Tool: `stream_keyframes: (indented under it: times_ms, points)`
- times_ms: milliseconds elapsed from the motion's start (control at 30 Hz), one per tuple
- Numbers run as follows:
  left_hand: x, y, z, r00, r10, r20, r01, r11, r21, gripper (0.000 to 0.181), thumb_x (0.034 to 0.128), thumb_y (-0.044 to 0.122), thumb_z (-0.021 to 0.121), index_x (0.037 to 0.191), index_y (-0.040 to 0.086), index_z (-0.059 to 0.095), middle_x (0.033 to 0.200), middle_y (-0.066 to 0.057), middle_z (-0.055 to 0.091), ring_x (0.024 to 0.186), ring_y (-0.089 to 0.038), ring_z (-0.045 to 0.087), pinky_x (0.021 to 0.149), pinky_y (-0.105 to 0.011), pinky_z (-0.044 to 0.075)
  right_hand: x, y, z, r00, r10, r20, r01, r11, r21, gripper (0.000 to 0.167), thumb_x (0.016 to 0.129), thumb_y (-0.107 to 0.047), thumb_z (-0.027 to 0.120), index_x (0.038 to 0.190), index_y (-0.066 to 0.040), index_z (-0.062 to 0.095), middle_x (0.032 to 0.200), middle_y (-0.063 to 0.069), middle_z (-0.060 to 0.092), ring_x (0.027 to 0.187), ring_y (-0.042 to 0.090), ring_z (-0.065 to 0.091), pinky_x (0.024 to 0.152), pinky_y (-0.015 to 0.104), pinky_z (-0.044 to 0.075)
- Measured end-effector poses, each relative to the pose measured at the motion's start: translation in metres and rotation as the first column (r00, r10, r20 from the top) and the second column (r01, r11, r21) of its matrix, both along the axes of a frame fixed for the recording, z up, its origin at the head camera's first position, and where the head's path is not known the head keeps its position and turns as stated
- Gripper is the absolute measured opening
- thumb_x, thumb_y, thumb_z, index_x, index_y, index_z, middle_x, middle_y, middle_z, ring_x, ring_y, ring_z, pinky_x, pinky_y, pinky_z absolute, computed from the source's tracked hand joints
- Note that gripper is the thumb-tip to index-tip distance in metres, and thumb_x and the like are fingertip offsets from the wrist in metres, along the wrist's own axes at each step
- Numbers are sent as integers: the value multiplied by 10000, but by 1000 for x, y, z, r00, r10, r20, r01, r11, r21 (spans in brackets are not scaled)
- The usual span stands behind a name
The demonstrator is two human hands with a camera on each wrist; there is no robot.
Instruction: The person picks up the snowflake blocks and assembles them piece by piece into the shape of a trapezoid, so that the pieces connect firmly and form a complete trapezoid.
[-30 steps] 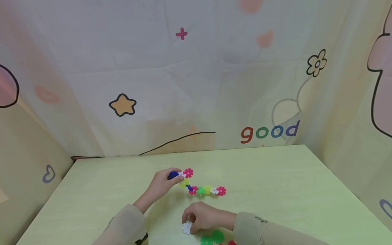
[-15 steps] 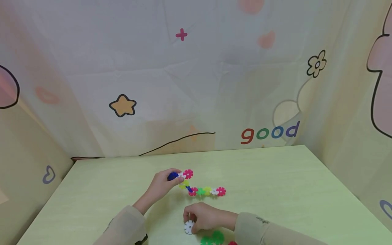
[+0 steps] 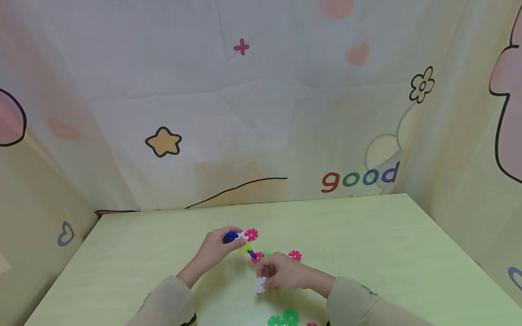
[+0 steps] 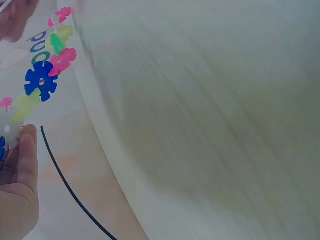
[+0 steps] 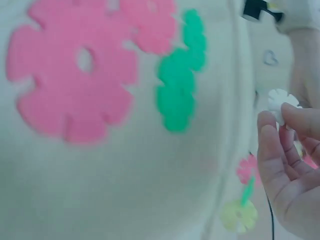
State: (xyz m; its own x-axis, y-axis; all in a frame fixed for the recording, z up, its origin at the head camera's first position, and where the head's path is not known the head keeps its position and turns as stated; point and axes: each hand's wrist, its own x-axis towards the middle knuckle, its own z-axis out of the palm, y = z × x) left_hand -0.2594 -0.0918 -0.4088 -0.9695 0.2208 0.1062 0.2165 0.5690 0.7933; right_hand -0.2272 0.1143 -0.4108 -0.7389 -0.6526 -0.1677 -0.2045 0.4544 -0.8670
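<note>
My left hand (image 3: 216,248) grips one end of a chain of notched plastic discs, at its dark blue (image 3: 230,237) and white pieces. From there the chain runs through a yellow disc, a blue disc (image 4: 41,81) and a pink disc (image 4: 62,62) to a pink disc (image 3: 295,256) at its right end. Between thumb and fingers, my right hand (image 3: 285,271) pinches a loose white disc (image 3: 260,285), apart from the chain and nearer the front. That hand hides part of the chain in the head view. The right wrist view also shows the white disc (image 5: 281,104) at the fingertips.
Green discs (image 3: 291,317) and a pink disc (image 3: 311,324) lie at the near edge of the view. Large pink (image 5: 75,70) and green (image 5: 176,92) discs show in the right wrist view. A printed cloth (image 3: 261,113) stands behind the pale table (image 3: 367,235).
My right hand has lifted the white disc and moved it forward and slightly right, toward the chain. My left hand has stayed nearly still, holding the chain.
</note>
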Motion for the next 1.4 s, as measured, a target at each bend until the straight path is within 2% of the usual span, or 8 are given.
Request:
stream_keyframes:
  times_ms: [167,367,633,800,933,1000,1400]
  points:
    - [1,1,1,1000,-1,25,0,1000,13,426,757,382,659,1104,142,601,1101,-74,594,974,-237,552,777,-357,510,-8,15,13,995,-95,-25,92,990,-110,98,797,-30,618,891,-31,589,772,35,567,645,138,557,594,261,501]
    - [2,3,1,999,-48,18,47,999,26,426,752,393,656,1107,163,601,1125,-91,581,995,-248,543,772,-348,513,-14,27,22,973,-229,-35,219,957,-191,175,811,-79,617,964,2,592,851,88,612,693,148,607,650,283,522]
    - [10,7,3,996,-89,-17,90,996,28,392,753,343,668,1098,168,604,1112,-81,594,978,-223,544,775,-320,510,-14,30,26,953,-301,-31,289,935,-205,269,826,-96,604,1059,34,575,870,126,622,694,167,637,653,297,531]
    - [14,10,6,991,-127,-45,129,991,41,382,752,308,675,1095,151,610,1058,-67,621,853,-162,551,706,-231,502,-16,32,26,938,-347,-1,337,911,-238,273,840,-87,584,1077,47,563,850,136,626,683,194,645,642,307,533]
    - [17,12,6,984,-162,-80,167,984,60,405,745,316,671,1092,116,614,1004,-77,642,738,-126,541,633,-167,475,-18,33,25,931,-364,20,358,903,-236,267,844,-81,576,1076,49,563,842,120,637,667,188,645,633,300,532]
    - [17,13,5,980,-176,-90,181,981,63,421,746,327,664,1099,103,612,1012,-86,644,734,-113,554,630,-148,473,-19,34,25,931,-363,23,359,907,-222,266,840,-85,583,1071,46,568,833,109,635,656,177,642,630,297,532]
    - [21,15,6,963,-248,-104,250,968,13,435,754,316,648,1121,88,605,1036,-100,644,727,-100,578,636,-139,476,-17,40,30,957,-288,40,291,939,-182,271,829,-82,595,1057,64,585,794,81,631,605,148,617,617,299,531]
